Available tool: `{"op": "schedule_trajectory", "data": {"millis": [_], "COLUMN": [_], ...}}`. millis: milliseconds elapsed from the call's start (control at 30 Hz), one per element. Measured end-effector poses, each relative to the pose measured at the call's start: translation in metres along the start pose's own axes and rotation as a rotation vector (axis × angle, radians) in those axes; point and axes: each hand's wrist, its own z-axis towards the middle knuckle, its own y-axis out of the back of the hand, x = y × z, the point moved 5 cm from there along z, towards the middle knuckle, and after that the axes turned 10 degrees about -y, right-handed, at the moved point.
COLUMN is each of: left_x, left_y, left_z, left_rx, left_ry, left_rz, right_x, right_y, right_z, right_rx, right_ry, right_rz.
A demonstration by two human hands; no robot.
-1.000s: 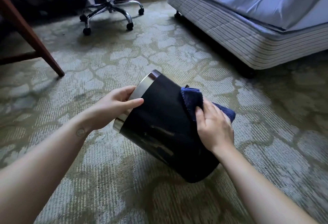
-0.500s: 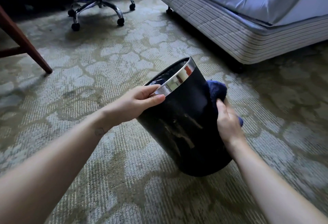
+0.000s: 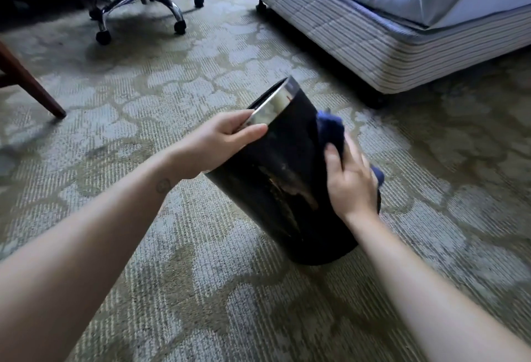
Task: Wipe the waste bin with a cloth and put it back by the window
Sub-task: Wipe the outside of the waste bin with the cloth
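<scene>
You are in the wiping step: the waste bin stands tilted on the carpet, its mouth leaning away from you toward the bed. Your left hand has a closed grip on the metal rim, thumb outside, fingers hooked inside. Your right hand presses the blue cloth flat against the bin's right wall, fingers closed on it. Smears show on the near wall, so next likely turn the bin and bring the cloth across them.
</scene>
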Motion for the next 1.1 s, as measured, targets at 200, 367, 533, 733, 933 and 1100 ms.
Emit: {"op": "schedule_trajectory", "data": {"millis": [200, 367, 533, 733, 933, 1100], "left_x": [-0.002, -0.017, -0.022, -0.015, -0.003, -0.009], "left_y": [-0.009, -0.024, -0.03, -0.017, -0.004, -0.017], "left_z": [0.007, 0.018, 0.017, 0.007, 0.006, 0.02], "left_rx": [-0.026, -0.026, -0.001, -0.032, -0.089, -0.105], "left_ry": [0.032, 0.014, -0.005, 0.001, 0.08, 0.058], "left_rz": [-0.023, 0.044, 0.119, 0.007, -0.012, 0.073], "right_x": [-0.055, 0.024, 0.108, 0.067, -0.05, -0.041], "right_y": [0.005, 0.01, 0.012, -0.007, -0.001, 0.001], "right_z": [0.006, 0.005, 0.003, 0.003, -0.009, -0.004], "right_rx": [0.075, 0.059, 0.088, 0.039, -0.036, -0.002], "right_ry": [-0.274, -0.081, 0.27, 0.275, -0.013, -0.128], "right_rz": [-0.022, 0.259, 0.185, 0.065, -0.157, 0.012]}}
